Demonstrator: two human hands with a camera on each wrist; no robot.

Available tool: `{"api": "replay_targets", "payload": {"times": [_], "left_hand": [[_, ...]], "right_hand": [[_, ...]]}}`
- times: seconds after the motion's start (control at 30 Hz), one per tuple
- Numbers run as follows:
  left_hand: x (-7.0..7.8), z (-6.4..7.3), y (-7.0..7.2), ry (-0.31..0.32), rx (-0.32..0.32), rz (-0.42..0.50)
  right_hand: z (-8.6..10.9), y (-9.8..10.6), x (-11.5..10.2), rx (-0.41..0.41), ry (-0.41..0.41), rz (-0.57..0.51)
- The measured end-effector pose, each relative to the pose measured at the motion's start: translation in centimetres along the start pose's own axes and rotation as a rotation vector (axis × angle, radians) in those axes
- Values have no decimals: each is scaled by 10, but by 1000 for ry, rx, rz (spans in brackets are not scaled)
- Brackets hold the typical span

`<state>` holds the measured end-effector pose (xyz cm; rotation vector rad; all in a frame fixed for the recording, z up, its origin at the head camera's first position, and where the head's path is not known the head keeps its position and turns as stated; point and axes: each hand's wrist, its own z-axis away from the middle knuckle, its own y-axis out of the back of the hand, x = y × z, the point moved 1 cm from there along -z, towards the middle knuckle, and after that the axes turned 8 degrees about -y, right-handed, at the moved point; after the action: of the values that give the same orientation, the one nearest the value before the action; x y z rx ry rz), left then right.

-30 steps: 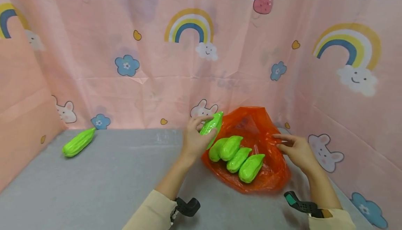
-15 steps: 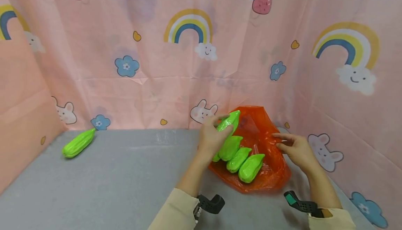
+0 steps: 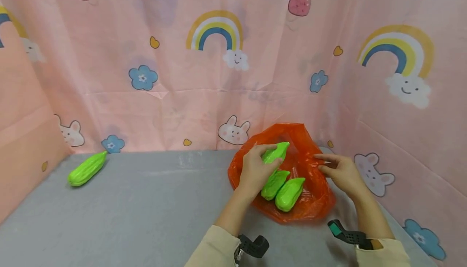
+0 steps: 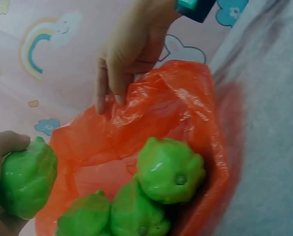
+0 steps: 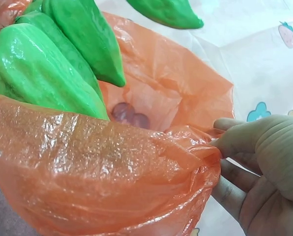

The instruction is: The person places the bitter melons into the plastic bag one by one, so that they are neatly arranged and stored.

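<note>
My left hand [image 3: 253, 169] grips a glossy, ridged green bitter gourd [image 3: 278, 152] with a pointed tip, over the mouth of a red plastic bag [image 3: 315, 206]. In the left wrist view that held gourd [image 4: 28, 179] is apart from the ones below. Several more bitter gourds [image 3: 290, 194] lie inside the bag, partly hidden by my left hand in the head view. At the bag's right rim my right hand [image 3: 343, 176] pinches the plastic between thumb and fingers, as the right wrist view also shows [image 5: 269, 167].
Another bitter gourd [image 3: 87, 169] lies on the grey table [image 3: 153, 202] at the far left. A pink patterned curtain [image 3: 175, 113] stands behind the table and along both sides, close behind the bag.
My left hand has carried its bitter gourd rightward from the bag's left edge, then lower over the opening. The right hand stays at the rim. The head view has shifted slightly.
</note>
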<state>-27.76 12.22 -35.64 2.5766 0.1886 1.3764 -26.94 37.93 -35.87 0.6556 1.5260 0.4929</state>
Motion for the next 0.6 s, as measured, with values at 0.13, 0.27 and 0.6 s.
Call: {"api": "replay_targets", "payload": {"times": [0.13,0.27,0.6], "left_hand": [[-3,3,-9,-24,-13,-18],[-3,6,-18,-81,-31,-137],[-10,14,-39,-73,-76,-292]], "right_hand": [[0,1,0,2,-3,9],[0,1,-2,6,-2,6],[1,1,-2,13,6,10]]}}
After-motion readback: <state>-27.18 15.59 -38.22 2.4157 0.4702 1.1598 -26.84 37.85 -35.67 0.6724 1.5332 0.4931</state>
